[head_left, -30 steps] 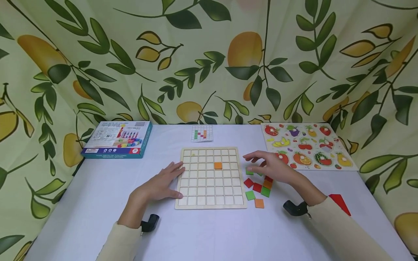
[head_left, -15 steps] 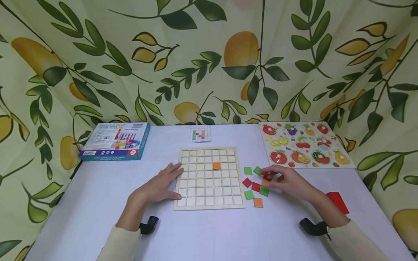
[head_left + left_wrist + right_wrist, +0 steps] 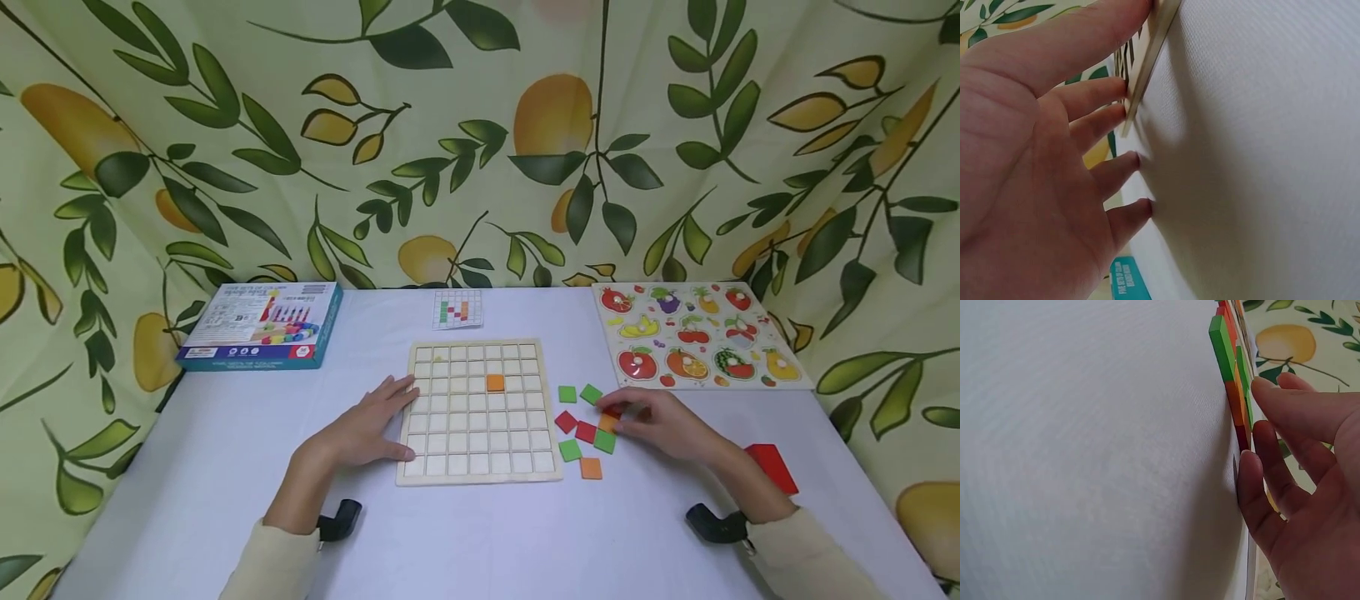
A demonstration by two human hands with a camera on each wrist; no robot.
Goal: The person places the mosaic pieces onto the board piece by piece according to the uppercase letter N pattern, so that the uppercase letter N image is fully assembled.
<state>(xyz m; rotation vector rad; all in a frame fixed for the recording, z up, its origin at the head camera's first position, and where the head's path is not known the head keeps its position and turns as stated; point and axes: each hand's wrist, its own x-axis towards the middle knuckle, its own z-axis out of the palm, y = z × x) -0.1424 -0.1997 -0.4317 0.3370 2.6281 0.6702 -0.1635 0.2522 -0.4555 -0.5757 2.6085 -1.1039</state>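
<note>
A wooden grid board [image 3: 480, 481] lies flat in the middle of the table, with one orange tile [image 3: 495, 382] in a cell of its upper right part. My left hand [image 3: 358, 428] rests at the board's left edge, fingers spread; in the left wrist view the thumb and two fingertips meet the board's edge [image 3: 1155, 53]. To the right of the board lie several loose square tiles in green [image 3: 570, 451], red [image 3: 586, 431] and orange [image 3: 591, 468]. My right hand [image 3: 660, 421] is over the right side of this group, loosely bent fingers around a red tile [image 3: 1243, 437] and an orange tile [image 3: 1235, 404], which it partly hides.
Behind the board lies a small pattern card [image 3: 457, 309] with coloured squares. A teal-edged box [image 3: 258, 327] stands at back left, a fruit puzzle board [image 3: 701, 335] at back right. A red block [image 3: 772, 468] lies beside the right forearm. A leaf-patterned cloth [image 3: 480, 125] hangs behind the table.
My right hand has moved from above the green tiles, back and rightward, down to the red and orange tiles, uncovering the green ones. My left hand has stayed at the board's edge.
</note>
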